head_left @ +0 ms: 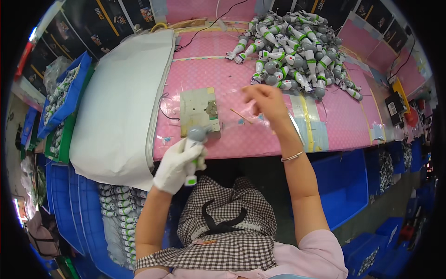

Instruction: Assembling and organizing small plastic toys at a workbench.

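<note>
My left hand, in a white glove, is closed around a toy arm at the table's front edge. This toy arm is white with green bands and has a round grey end pointing up toward a grey metal box. My bare right hand hovers over the pink tabletop with its fingers bent and apart, and nothing shows between them. Below and left of it lies a thin stick. The box has a cut-out at its right side and a dark cable at its left.
A large heap of toy arms covers the back right of the table. White sheets lie stacked at the left. Blue bins stand beyond them, and a blue bin sits under the table. More toy arms fill a bin at lower left.
</note>
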Demonstrator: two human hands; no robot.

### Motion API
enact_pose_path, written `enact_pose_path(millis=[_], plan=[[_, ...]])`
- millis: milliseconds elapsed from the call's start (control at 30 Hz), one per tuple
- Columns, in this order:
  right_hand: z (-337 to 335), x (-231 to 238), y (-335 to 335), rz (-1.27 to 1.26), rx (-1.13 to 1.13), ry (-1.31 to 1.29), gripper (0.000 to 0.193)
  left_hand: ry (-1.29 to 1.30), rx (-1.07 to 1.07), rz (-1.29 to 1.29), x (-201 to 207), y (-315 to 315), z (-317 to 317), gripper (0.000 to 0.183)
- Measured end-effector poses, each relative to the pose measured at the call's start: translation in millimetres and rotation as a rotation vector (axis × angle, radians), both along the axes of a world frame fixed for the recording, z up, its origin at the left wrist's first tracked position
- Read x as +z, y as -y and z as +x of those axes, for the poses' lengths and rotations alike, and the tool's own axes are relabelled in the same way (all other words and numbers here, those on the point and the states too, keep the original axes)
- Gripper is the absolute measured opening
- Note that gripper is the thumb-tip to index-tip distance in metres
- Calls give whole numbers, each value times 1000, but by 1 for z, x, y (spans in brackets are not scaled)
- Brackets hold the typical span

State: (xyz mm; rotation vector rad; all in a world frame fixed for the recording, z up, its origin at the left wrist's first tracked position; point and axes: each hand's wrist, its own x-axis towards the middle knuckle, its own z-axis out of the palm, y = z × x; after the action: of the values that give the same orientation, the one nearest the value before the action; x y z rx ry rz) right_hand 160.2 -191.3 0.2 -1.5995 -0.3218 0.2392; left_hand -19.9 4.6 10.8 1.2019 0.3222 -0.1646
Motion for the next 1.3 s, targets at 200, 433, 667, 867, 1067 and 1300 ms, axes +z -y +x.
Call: enact_pose_path(millis=[200,433,667,867,1067,1300], plan=[[81,-18,39,-589,-435,907,20,46,852,401,-10,-104,-121,26],[217,-11,90,-976,327,628,50,-430,1557,392,-150,-255,-290,13],[250,-32,43,-1091,-17,835,51,-444,1773,-88,-227,-318,-450,15],[189,2,22,65,87,294,44,-511,1642,-111,-247,-371,-441,33],[81,45,-36,-363,84,451,46,-1399,1224,824,-260,-384,-438,42],[-51,50,-81,-183,501,209,64,-378,1493,1315,-136,-299,-284,35]])
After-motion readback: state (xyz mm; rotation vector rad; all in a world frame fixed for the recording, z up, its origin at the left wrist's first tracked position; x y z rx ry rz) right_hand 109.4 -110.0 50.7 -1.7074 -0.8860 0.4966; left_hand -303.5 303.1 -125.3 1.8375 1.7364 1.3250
